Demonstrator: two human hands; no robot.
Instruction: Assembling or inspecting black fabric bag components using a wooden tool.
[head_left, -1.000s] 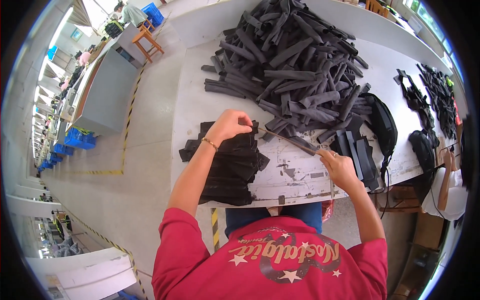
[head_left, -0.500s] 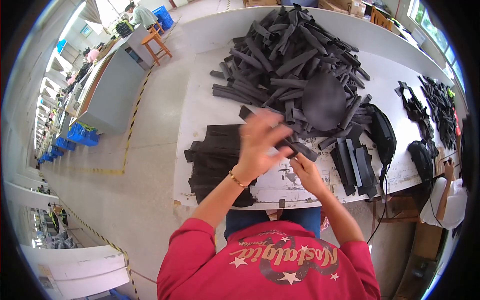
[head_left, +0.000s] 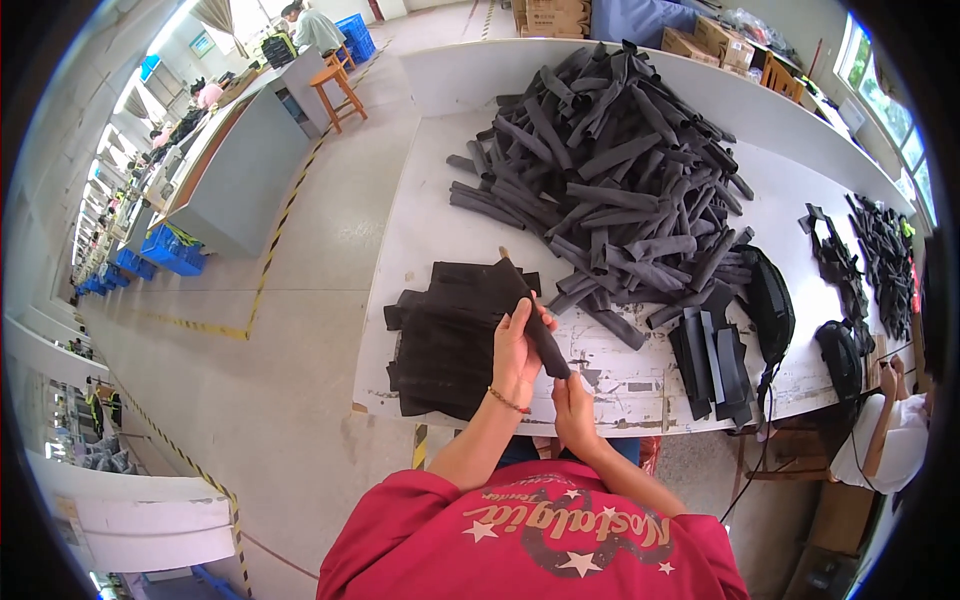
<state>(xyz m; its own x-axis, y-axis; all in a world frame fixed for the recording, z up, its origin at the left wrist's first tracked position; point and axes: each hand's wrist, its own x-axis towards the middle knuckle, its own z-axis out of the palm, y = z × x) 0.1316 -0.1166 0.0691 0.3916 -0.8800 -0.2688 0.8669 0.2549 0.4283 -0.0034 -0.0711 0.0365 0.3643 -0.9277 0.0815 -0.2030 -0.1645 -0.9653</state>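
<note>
A dark rolled fabric tube (head_left: 536, 325) slants between my hands over the near part of the table. My left hand (head_left: 516, 352) is wrapped round its middle, thumb along the top. With closed fingers, my right hand (head_left: 574, 408) pinches the tube's near end. A small tan tip (head_left: 503, 253) sticks out at the far end; what it belongs to is hidden. Just left of my hands lies a stack of flattened black fabric pieces (head_left: 445, 340). Beyond them rises a big heap of dark grey fabric tubes (head_left: 610, 170).
Several dark strips (head_left: 712, 355) lie right of my hands, beside a black padded pouch (head_left: 768, 300). Farther right are a smaller black pouch (head_left: 840, 345) and more black pieces (head_left: 880, 265). A low white wall (head_left: 450, 85) backs the table. Another person's arm (head_left: 884, 415) shows at the right edge.
My left hand, blurred and spread before, has come down and closed round the tube. My right hand has moved down and left. The dark oval shape over the heap no longer shows.
</note>
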